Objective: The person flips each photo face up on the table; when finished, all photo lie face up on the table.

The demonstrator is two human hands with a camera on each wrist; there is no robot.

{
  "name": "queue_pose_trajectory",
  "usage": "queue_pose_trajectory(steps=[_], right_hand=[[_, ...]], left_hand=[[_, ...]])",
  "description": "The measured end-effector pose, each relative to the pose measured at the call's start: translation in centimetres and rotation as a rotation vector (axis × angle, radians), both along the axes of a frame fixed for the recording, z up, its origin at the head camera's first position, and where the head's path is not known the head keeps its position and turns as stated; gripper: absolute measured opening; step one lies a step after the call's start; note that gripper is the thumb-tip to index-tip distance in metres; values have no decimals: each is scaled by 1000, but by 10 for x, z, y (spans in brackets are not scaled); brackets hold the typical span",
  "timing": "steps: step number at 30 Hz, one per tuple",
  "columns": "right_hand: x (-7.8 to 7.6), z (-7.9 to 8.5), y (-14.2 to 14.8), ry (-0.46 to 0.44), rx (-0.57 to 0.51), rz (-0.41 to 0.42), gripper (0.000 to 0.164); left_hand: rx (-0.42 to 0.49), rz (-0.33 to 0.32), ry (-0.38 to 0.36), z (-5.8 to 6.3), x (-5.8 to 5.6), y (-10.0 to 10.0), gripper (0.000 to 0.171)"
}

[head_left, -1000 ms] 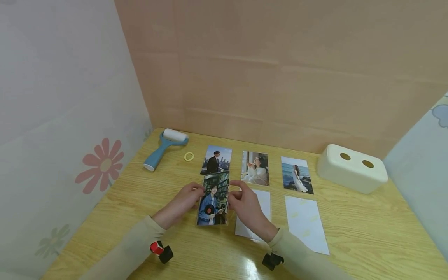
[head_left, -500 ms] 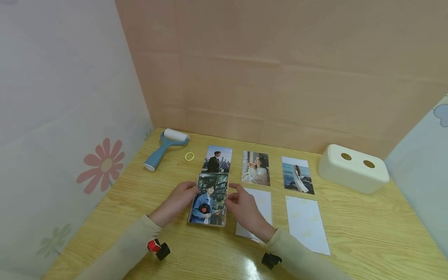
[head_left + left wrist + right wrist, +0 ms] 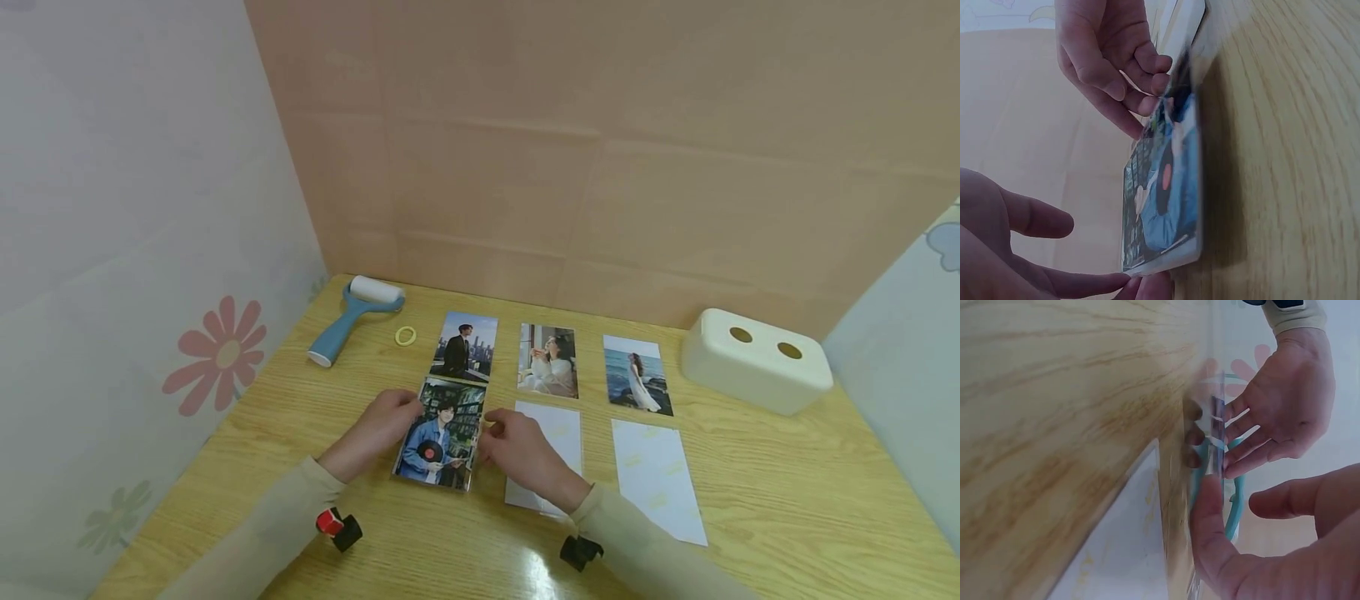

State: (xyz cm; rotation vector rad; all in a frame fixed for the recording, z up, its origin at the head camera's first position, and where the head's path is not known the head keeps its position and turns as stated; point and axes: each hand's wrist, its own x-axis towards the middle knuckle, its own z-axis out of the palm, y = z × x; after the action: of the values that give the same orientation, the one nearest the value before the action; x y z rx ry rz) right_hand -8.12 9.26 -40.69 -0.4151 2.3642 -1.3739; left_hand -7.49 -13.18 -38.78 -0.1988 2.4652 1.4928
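Note:
A glossy photo card [image 3: 438, 437] with a clear margin pictures a person in a denim jacket with a record. My left hand [image 3: 386, 425] has its fingers against the card's left edge, thumb held away from it in the left wrist view. On the opposite edge are the fingers of my right hand [image 3: 525, 454], whose thumb [image 3: 1279, 500] also stands apart from the card. In the left wrist view a shadow runs under the card's near edge. Its far edge lies right below the photo of a person in a dark suit [image 3: 463, 346].
Two more photos, a window portrait [image 3: 547, 360] and a seaside one [image 3: 637, 375], complete the back row. White sheets [image 3: 660, 475] lie before them, one partly under my right hand. A blue-handled roller [image 3: 345, 329], a yellow ring [image 3: 405, 336] and a cream box [image 3: 753, 362] stand around.
The denim-jacket card has slid left and slightly toward me, no longer overlapping the suit photo as much. My left hand moved a little left with it; the right hand's fingers drew in lower.

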Motion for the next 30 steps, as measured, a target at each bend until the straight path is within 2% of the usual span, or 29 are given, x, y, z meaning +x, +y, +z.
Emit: queue_pose_trajectory(steps=[3, 9, 14, 30], right_hand=[[0, 0, -1, -24, 1, 5, 51], [2, 2, -1, -55, -11, 6, 52], [3, 4, -1, -46, 3, 9, 52], [5, 4, -1, 12, 70, 27, 50]], left_hand=[[-28, -19, 5, -2, -1, 0, 46], [-43, -15, 2, -8, -3, -1, 52], [-82, -20, 18, -7, -2, 0, 54], [-105, -24, 14, -3, 2, -1, 57]])
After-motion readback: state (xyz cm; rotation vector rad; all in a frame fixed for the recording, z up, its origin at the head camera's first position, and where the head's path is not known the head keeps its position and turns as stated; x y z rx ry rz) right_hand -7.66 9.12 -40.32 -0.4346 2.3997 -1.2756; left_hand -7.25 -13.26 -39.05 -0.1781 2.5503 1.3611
